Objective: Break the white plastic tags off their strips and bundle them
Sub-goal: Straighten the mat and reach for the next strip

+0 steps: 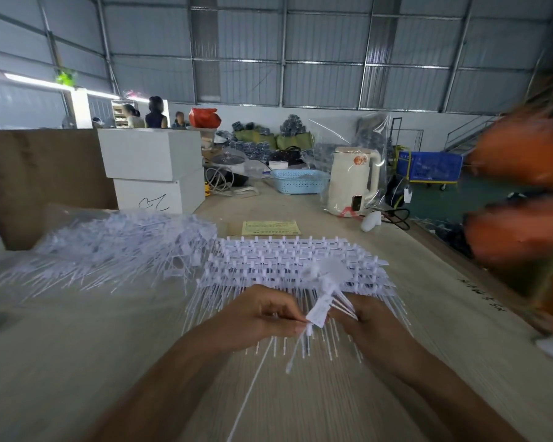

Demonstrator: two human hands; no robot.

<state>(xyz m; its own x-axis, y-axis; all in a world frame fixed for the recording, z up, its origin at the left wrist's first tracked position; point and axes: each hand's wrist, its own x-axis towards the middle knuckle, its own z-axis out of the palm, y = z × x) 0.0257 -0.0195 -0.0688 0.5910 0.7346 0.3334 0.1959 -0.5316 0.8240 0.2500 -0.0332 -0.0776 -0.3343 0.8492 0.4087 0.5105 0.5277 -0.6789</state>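
I'm pinching a small bunch of white tags (pixel 319 309) between my left hand (pixel 262 317) and right hand (pixel 366 317), mid snap-off above the table (pixel 109 362). Just behind, the stacked tag strips (pixel 288 260) are lying unbroken; loose tags pile (pixel 109 247) far left. Next I'm likely needing a clean twist, then stacking.

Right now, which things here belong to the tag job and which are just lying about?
Job: both hands, left and right, gripping a tag bundle; strips stack; loose tag pile.
Lying about: kettle, blue basket, white boxes, yellow slip.
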